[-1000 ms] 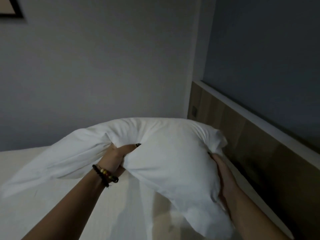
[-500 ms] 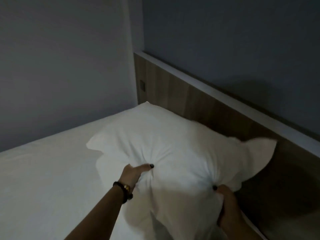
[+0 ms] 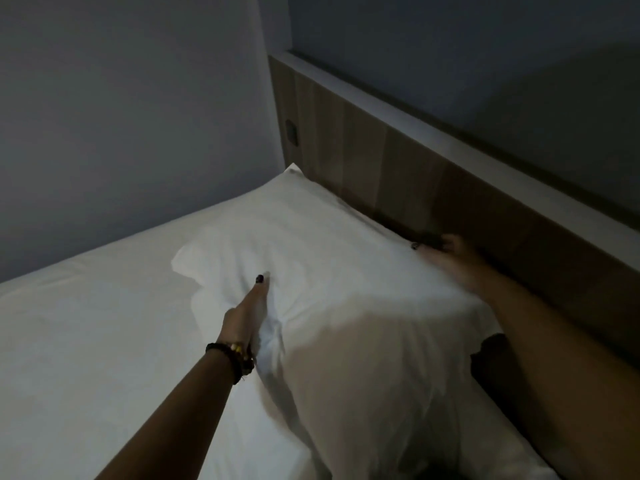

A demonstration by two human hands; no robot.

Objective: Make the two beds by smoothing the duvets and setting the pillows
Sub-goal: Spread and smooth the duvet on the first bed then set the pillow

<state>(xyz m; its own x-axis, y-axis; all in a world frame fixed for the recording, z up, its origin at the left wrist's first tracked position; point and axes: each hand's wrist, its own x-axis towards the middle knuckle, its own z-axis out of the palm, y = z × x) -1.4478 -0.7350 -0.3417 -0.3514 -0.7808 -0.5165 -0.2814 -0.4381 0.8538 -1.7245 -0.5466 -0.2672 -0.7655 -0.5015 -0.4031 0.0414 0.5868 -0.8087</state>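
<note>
The left hand (image 3: 247, 315) reaches forward onto a white pillow (image 3: 329, 289), its thumb laid straight along the top of the fabric while the other fingers are buried in a fold of the pillowcase, so it appears to pinch the cloth at the pillow's left side. A dark beaded bracelet (image 3: 233, 358) with a few yellow beads circles that wrist. The right hand (image 3: 450, 258) is blurred; it lies at the pillow's far right edge, close against the headboard, with fingers that look spread and fairly straight on the fabric, though the blur makes it impossible to tell whether they hold anything. Both forearms stretch in from the bottom edge of the view. The pillow lies flat at the head end of the bed (image 3: 86, 341), its long side running along the wooden headboard (image 3: 398, 161) and its far corner reaching into the corner where the headboard meets the side wall. The bed is covered in smooth white linen that extends to the left and near edges. A small dark round fitting (image 3: 291, 132) sits on the headboard's left end. Grey walls (image 3: 121, 116) rise behind the bed and above the headboard. The room is dim.
</note>
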